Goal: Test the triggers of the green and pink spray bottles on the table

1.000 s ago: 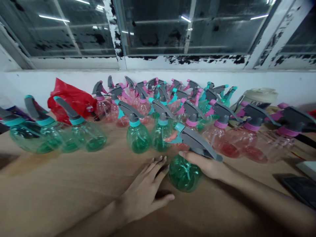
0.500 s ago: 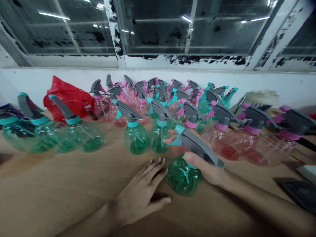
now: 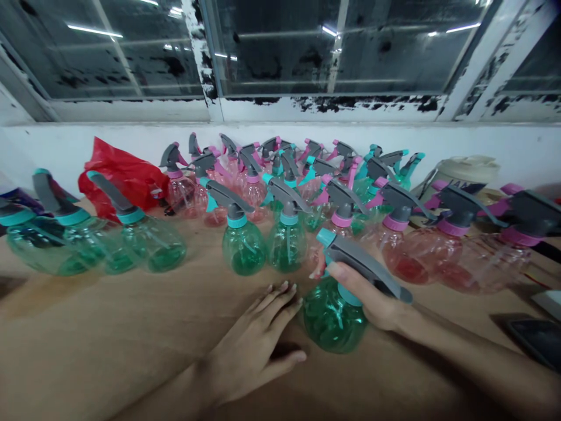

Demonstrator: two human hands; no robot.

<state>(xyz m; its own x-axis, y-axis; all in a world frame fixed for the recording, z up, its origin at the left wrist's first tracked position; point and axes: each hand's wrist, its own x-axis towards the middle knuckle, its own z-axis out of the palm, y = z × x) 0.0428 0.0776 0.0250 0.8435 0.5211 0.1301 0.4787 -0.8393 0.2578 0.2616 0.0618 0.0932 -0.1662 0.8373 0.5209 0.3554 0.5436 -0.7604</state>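
My right hand (image 3: 372, 295) is wrapped round the neck and trigger of a green spray bottle (image 3: 333, 321), which has a grey head and a turquoise collar. The bottle tilts slightly, and whether its base touches the table cannot be made out. Left of it, my left hand (image 3: 254, 345) lies palm down on the brown table (image 3: 131, 333), its fingers stretched out and holding nothing. Just beyond the hands stand two more green spray bottles (image 3: 244, 248). A pink spray bottle (image 3: 405, 257) with a pink collar stands to the right, among others like it.
Several pink and green spray bottles crowd the back by the wall (image 3: 131, 131). More green bottles (image 3: 155, 248) stand at left, before a red plastic bag (image 3: 118, 175). A pale lidded container (image 3: 468, 172) is behind the right row. A dark phone (image 3: 537, 339) lies at right.
My right hand has moved slightly right and nearer with the green spray bottle. Its fingers have curled in, pulling the turquoise trigger closer to the neck. My left hand has barely moved.
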